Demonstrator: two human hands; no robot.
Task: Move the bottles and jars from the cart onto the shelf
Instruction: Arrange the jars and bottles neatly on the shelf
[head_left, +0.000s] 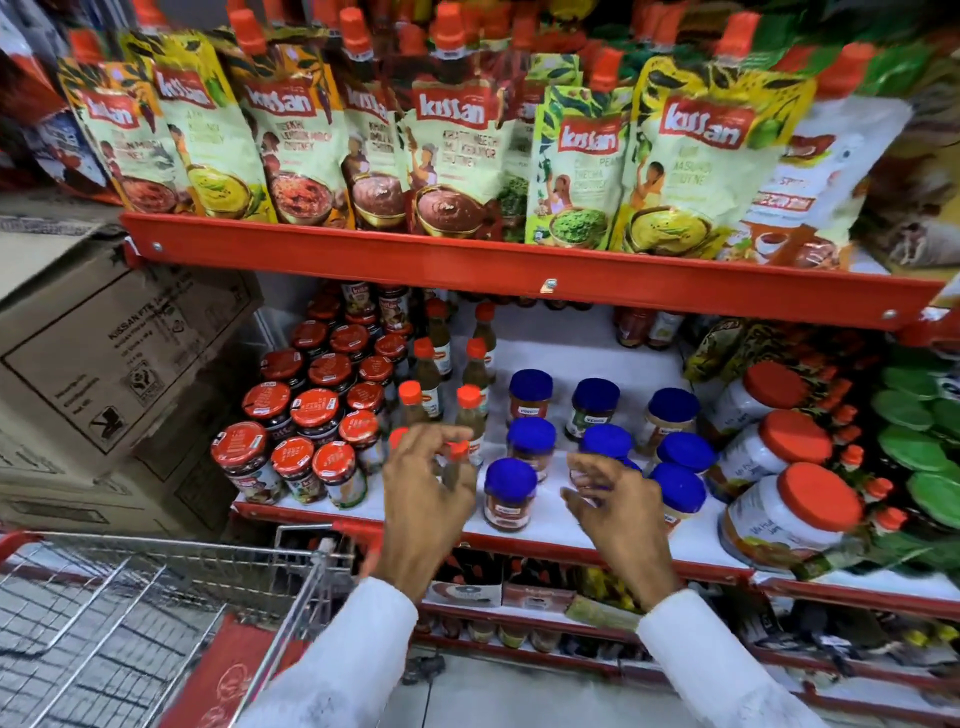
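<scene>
My left hand (426, 493) reaches over the front of the white shelf (550, 514), its fingers curled around a small brown bottle with an orange cap (456, 465) that stands near the front edge. My right hand (618, 506) hovers with fingers spread in front of the blue-lidded jars (511, 491), and I cannot tell whether it touches one. Red-lidded jars (296, 457) fill the shelf's left part. More orange-capped bottles (470, 410) stand in rows behind my left hand. The wire cart (156, 597) is at lower left, and no bottles show in it.
Large white jars with orange lids (795, 499) lie tilted at the shelf's right. Green-lidded containers (919, 447) sit beyond them. Sauce pouches (457, 156) line the red shelf (467, 260) above. Cardboard boxes (114, 353) are stacked at the left. A lower shelf (519, 597) holds more goods.
</scene>
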